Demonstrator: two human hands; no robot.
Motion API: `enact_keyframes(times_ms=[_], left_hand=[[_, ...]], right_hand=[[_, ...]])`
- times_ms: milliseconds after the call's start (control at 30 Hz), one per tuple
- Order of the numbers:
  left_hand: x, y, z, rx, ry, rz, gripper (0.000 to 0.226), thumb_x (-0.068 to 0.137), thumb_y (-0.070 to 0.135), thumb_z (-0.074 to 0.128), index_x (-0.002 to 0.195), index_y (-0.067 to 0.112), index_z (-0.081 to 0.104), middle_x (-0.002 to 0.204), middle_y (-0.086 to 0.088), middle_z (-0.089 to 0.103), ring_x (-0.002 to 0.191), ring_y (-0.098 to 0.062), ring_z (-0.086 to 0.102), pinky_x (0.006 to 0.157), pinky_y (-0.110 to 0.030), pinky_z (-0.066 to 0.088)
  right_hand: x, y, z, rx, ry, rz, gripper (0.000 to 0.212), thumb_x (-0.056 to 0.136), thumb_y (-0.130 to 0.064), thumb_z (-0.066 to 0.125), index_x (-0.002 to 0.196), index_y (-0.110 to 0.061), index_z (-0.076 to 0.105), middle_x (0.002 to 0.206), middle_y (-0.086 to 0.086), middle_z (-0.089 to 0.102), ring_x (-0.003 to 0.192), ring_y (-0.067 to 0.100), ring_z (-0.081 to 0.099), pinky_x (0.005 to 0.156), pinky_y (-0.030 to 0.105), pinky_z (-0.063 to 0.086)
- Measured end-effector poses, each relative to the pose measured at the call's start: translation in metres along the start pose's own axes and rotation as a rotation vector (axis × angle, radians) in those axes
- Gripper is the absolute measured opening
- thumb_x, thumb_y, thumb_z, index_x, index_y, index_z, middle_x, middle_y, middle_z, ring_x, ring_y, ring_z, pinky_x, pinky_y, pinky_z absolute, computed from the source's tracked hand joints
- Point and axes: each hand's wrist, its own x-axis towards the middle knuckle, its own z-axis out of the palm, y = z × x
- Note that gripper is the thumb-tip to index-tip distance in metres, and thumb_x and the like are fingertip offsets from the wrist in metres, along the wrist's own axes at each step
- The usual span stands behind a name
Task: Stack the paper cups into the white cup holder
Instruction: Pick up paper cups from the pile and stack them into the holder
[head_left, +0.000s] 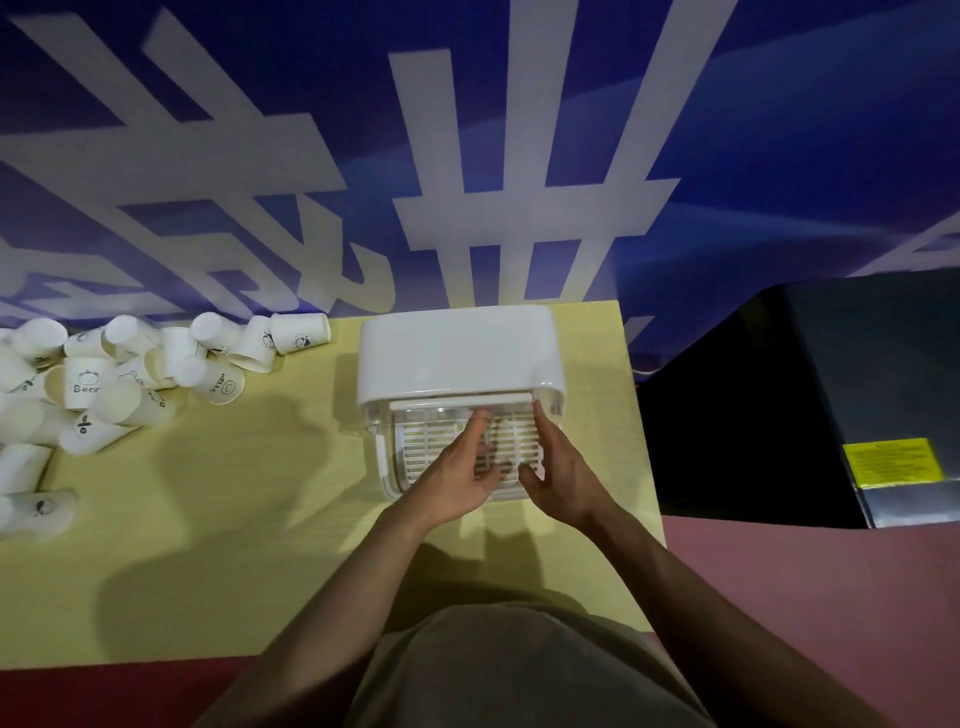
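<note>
**Entry: cup holder, cups loose, both hands at the tray**

Item 1. White cup holder (460, 358): stands at the right end of the yellow table (234, 519), close to its right edge. Slatted tray with a clear front faces me. Rigid plastic, I judge; likely light enough to slide if pushed.

Item 2. My left hand (457, 480): open, fingers spread, over the slats, holding nothing.

Item 3. My right hand (558, 478): open, fingers extended along the tray's right side, fingertips near the front bar; whether it touches I cannot tell. Holding nothing.

Item 4. Paper cups (119, 379): tumbled heap at the far left, well apart from the holder, most on their sides, none in the holder as far as I can see. Thin and light, crushable, I expect; take each round the wall with gentle pressure, not by the rim.

Item 5. Room: bare tabletop between heap and holder; table drops away just right of the holder.
</note>
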Motion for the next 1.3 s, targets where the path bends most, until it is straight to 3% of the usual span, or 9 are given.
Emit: enact_keyframes(times_ms=[67,133,233,400,600,767,900,1167,1300], left_hand=[[-0.014,-0.006,0.001,0.009,0.023,0.008,0.085,0.101,0.024,0.061,0.161,0.041,0.004,0.144,0.038,0.031,0.128,0.004,0.046,0.107,-0.025,0.043],[-0.031,-0.016,0.001,0.007,0.068,0.021,0.090,0.099,0.034,0.065,0.162,0.044,0.001,0.158,0.029,0.026,0.136,0.001,0.042,0.110,-0.027,0.042],[-0.057,-0.032,-0.004,-0.005,0.152,0.035,0.090,0.093,0.040,0.072,0.160,0.047,0.012,0.159,0.022,0.028,0.134,0.002,0.045,0.103,-0.023,0.050],[-0.106,-0.058,-0.025,-0.011,0.254,0.054,0.077,0.088,0.031,0.080,0.152,0.036,0.037,0.147,0.026,0.035,0.127,0.010,0.047,0.094,-0.007,0.044],[-0.157,-0.116,-0.073,-0.079,0.342,0.006,0.071,0.083,0.032,0.085,0.140,0.042,0.045,0.141,0.029,0.036,0.122,0.010,0.050,0.095,-0.018,0.049],[-0.202,-0.186,-0.134,-0.112,0.416,-0.013,0.068,0.082,0.034,0.085,0.137,0.046,0.047,0.138,0.034,0.037,0.123,0.011,0.049,0.094,-0.017,0.051],[-0.250,-0.261,-0.206,-0.150,0.582,-0.024,0.065,0.083,0.029,0.084,0.136,0.044,0.051,0.135,0.036,0.040,0.124,0.006,0.051,0.090,-0.019,0.053],[-0.303,-0.379,-0.326,-0.044,0.936,-0.146,0.065,0.080,0.021,0.087,0.138,0.019,0.056,0.133,-0.002,0.048,0.121,-0.023,0.053,0.083,-0.040,0.059],[-0.304,-0.418,-0.355,0.056,0.920,-0.231,0.067,0.079,0.027,0.086,0.137,0.018,0.054,0.137,-0.009,0.049,0.121,-0.025,0.054,0.094,-0.049,0.056]], right_hand=[[-0.011,-0.002,0.000,-0.004,0.001,0.002,0.086,0.091,-0.021,0.059,0.164,-0.013,0.015,0.160,0.009,0.040,0.143,0.024,0.044,0.111,0.049,0.045],[-0.024,-0.008,0.004,-0.010,0.017,-0.016,0.083,0.094,-0.023,0.063,0.163,-0.011,0.019,0.160,0.012,0.039,0.144,0.027,0.043,0.111,0.052,0.045],[-0.034,-0.022,0.018,0.006,0.020,-0.101,0.079,0.095,-0.036,0.065,0.161,-0.014,0.027,0.159,0.008,0.039,0.142,0.026,0.045,0.110,0.050,0.048],[-0.032,-0.057,0.055,0.011,-0.051,-0.174,0.075,0.096,-0.054,0.059,0.160,-0.029,0.028,0.160,-0.006,0.031,0.145,0.013,0.038,0.113,0.043,0.046],[-0.020,-0.105,0.109,-0.020,-0.060,-0.222,0.076,0.093,-0.061,0.058,0.156,-0.026,0.036,0.155,-0.004,0.037,0.142,0.015,0.042,0.110,0.045,0.049],[-0.007,-0.154,0.172,-0.095,-0.061,-0.213,0.072,0.093,-0.060,0.062,0.152,-0.023,0.042,0.153,-0.002,0.041,0.135,0.016,0.049,0.104,0.043,0.053],[0.005,-0.210,0.248,-0.113,-0.175,-0.213,0.074,0.093,-0.064,0.059,0.154,-0.027,0.039,0.157,-0.003,0.036,0.139,0.013,0.045,0.107,0.041,0.051],[0.052,-0.301,0.345,-0.190,-0.199,-0.249,0.069,0.096,-0.046,0.068,0.154,-0.022,0.041,0.155,0.001,0.039,0.135,0.016,0.048,0.109,0.036,0.048],[0.066,-0.321,0.362,-0.243,-0.235,-0.261,0.067,0.096,-0.043,0.068,0.153,-0.018,0.043,0.153,0.006,0.042,0.128,0.025,0.054,0.106,0.041,0.050]])
